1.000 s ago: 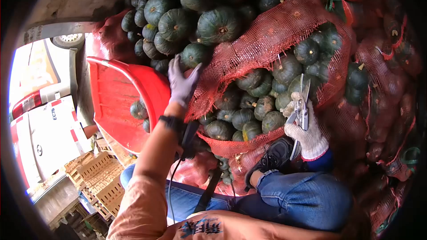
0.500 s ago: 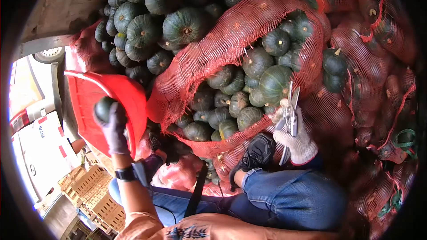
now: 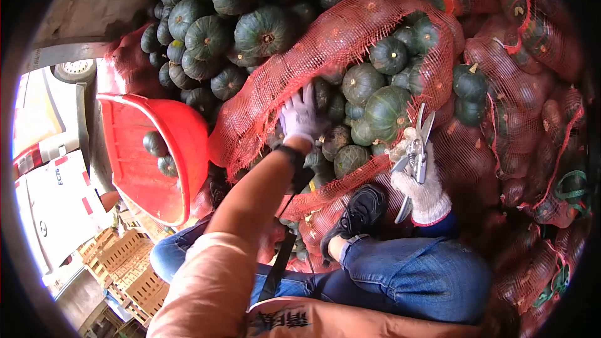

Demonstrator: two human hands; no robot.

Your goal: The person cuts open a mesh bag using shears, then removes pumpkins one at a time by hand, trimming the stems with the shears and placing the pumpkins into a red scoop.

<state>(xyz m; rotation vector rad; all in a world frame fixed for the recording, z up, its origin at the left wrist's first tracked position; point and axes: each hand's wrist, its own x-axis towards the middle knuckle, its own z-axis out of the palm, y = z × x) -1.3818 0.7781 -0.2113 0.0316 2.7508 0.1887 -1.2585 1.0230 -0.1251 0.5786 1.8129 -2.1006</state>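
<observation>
My left hand, in a pale glove, lies over the dark green pumpkins inside an opened red mesh sack. Its fingers are spread along the sack's torn edge, with no pumpkin gripped. Close to that hand, a larger striped pumpkin rests among others in the sack. My right hand, in a white knitted glove, is closed around metal pruning shears, whose blades point up and stand apart. Two small pumpkins, one of them the upper pumpkin, sit in a red plastic tub on the left.
A heap of loose pumpkins fills the upper left. Full red mesh sacks crowd the right side. My shoe is beside the opened sack. Wooden crates and a white vehicle are at lower left.
My left hand has let go of a pumpkin in the red tub and moved right, onto the pumpkins in the sack. My right hand stays in place with the shears.
</observation>
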